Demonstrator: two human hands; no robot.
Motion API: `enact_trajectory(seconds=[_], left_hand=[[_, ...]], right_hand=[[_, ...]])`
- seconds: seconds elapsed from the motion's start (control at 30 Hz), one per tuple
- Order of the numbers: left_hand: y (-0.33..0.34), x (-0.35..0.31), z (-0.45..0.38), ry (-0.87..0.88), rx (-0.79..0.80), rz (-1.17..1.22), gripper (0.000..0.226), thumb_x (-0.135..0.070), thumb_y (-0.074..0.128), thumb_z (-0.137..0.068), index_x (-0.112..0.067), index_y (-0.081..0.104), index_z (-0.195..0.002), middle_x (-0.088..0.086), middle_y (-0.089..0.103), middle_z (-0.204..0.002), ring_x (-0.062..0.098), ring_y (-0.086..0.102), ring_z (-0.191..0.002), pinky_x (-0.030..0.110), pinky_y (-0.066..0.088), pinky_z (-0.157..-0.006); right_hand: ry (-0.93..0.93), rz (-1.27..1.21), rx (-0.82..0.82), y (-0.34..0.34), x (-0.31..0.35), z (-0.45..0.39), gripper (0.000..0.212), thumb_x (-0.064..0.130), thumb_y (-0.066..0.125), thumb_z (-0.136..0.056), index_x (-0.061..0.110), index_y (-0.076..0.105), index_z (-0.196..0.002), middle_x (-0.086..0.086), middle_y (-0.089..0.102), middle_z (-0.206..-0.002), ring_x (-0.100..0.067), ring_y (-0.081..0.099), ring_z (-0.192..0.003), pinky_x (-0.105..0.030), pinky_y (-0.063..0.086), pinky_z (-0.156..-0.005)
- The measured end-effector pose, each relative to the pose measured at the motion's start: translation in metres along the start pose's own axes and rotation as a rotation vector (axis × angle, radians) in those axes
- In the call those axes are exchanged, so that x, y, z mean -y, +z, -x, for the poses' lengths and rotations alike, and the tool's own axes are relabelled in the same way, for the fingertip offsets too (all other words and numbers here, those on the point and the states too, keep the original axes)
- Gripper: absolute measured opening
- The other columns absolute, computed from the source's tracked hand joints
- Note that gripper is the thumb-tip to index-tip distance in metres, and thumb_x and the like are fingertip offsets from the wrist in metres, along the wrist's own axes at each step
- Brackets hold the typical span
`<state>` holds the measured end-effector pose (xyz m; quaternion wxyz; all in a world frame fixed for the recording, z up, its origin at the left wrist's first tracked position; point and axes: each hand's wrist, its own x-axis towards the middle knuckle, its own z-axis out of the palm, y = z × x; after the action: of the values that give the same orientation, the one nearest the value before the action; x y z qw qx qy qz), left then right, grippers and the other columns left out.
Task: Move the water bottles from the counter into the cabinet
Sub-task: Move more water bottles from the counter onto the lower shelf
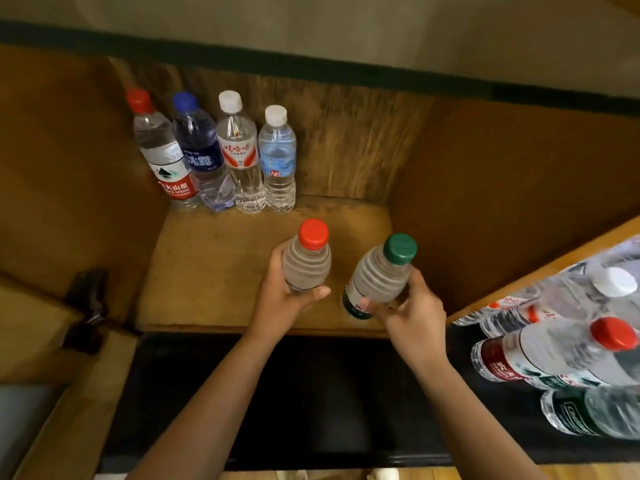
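Left hand (282,296): fingers wrapped round the red-capped bottle (307,259)
Right hand (412,317): fingers gripping the green-capped bottle (379,277)
Cabinet shelf (214,265): four bottles (221,154) stood at back

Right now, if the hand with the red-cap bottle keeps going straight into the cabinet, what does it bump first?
Probably the white-capped bottle at the right end of the back row. The left hand points roughly there, with bare shelf between; depth is hard to judge.
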<state>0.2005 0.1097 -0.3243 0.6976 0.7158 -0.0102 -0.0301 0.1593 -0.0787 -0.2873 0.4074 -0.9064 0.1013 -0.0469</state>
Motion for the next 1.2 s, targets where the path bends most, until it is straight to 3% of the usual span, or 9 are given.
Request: enact_trajectory(seconds=[0.17, 0.23, 0.33, 0.43, 0.53, 0.7, 0.87, 1.1, 1.2], left_hand=[[-0.007, 0.005, 0.000, -0.033, 0.006, -0.033, 0.082, -0.002, 0.080, -0.060, -0.037, 0.039, -0.122, -0.016, 0.054, -0.123, -0.008, 0.053, -0.112, 0.012, 0.043, -0.094], [-0.006, 0.013, 0.007, -0.090, -0.023, -0.025, 0.087, 0.001, 0.080, -0.062, -0.029, 0.037, -0.130, -0.008, 0.052, -0.130, 0.005, 0.052, -0.120, 0.029, 0.043, -0.103], [0.003, 0.024, 0.014, -0.115, -0.155, -0.097, 0.078, 0.004, 0.079, -0.062, -0.019, 0.043, -0.127, 0.007, 0.054, -0.128, 0.021, 0.054, -0.118, 0.047, 0.043, -0.101], [0.010, 0.028, 0.006, -0.097, -0.265, -0.181, 0.070, 0.000, 0.080, -0.062, -0.022, 0.048, -0.120, 0.006, 0.058, -0.121, 0.020, 0.058, -0.111, 0.044, 0.048, -0.096], [0.014, 0.027, -0.012, -0.078, -0.239, -0.238, 0.070, -0.003, 0.078, -0.066, -0.017, 0.046, -0.127, 0.004, 0.055, -0.126, 0.015, 0.054, -0.114, 0.028, 0.045, -0.095], [0.026, 0.020, -0.061, -0.043, -0.253, -0.338, 0.071, 0.000, 0.077, -0.065, -0.009, 0.048, -0.129, 0.013, 0.047, -0.125, 0.023, 0.050, -0.114, 0.023, 0.036, -0.095], [0.038, 0.015, -0.108, -0.069, -0.277, -0.401, 0.076, 0.000, 0.075, -0.068, -0.013, 0.043, -0.136, 0.017, 0.037, -0.139, 0.028, 0.042, -0.127, 0.029, 0.030, -0.108], [0.033, 0.017, -0.141, -0.053, -0.377, -0.561, 0.072, -0.013, 0.075, -0.071, -0.018, 0.042, -0.135, 0.010, 0.049, -0.134, 0.030, 0.052, -0.117, 0.038, 0.044, -0.096], [0.032, 0.016, -0.143, -0.107, -0.445, -0.373, 0.059, -0.007, 0.076, -0.071, -0.008, 0.045, -0.121, 0.013, 0.062, -0.119, 0.030, 0.059, -0.109, 0.037, 0.047, -0.091]], right_hand=[[0.006, 0.053, -0.018, 0.009, -0.003, -0.001, 0.071, 0.030, 0.081, -0.066, 0.024, 0.045, -0.127, 0.004, 0.063, -0.119, -0.017, 0.059, -0.110, -0.039, 0.049, -0.091], [-0.005, 0.073, -0.029, 0.011, -0.004, -0.001, 0.073, 0.028, 0.081, -0.066, 0.024, 0.044, -0.128, 0.002, 0.062, -0.121, -0.019, 0.058, -0.112, -0.038, 0.048, -0.091], [-0.004, 0.080, -0.033, 0.013, -0.005, -0.005, 0.075, 0.025, 0.082, -0.065, 0.025, 0.042, -0.129, 0.003, 0.063, -0.119, -0.021, 0.059, -0.111, -0.033, 0.045, -0.088], [0.012, 0.062, -0.008, 0.014, -0.005, -0.014, 0.075, 0.025, 0.082, -0.065, 0.028, 0.042, -0.128, 0.004, 0.063, -0.118, -0.020, 0.058, -0.110, -0.039, 0.050, -0.090], [0.018, 0.054, -0.024, 0.018, -0.003, -0.025, 0.076, 0.022, 0.082, -0.065, 0.029, 0.041, -0.129, 0.004, 0.062, -0.118, -0.018, 0.058, -0.112, -0.039, 0.050, -0.091], [0.030, 0.016, -0.043, 0.029, 0.006, -0.059, 0.077, 0.021, 0.082, -0.065, 0.027, 0.040, -0.129, 0.003, 0.061, -0.121, -0.017, 0.056, -0.115, -0.035, 0.047, -0.094], [0.093, -0.042, -0.063, 0.040, 0.022, -0.115, 0.076, 0.017, 0.082, -0.065, 0.022, 0.042, -0.131, -0.005, 0.062, -0.122, -0.025, 0.056, -0.116, -0.040, 0.046, -0.098], [0.115, -0.045, -0.055, 0.051, 0.038, -0.162, 0.070, 0.014, 0.081, -0.067, 0.017, 0.045, -0.127, -0.008, 0.061, -0.123, -0.027, 0.055, -0.118, -0.038, 0.044, -0.100], [0.120, -0.037, -0.050, 0.055, 0.044, -0.172, 0.068, 0.015, 0.080, -0.068, 0.017, 0.045, -0.125, -0.009, 0.061, -0.123, -0.028, 0.055, -0.117, -0.038, 0.045, -0.096]])
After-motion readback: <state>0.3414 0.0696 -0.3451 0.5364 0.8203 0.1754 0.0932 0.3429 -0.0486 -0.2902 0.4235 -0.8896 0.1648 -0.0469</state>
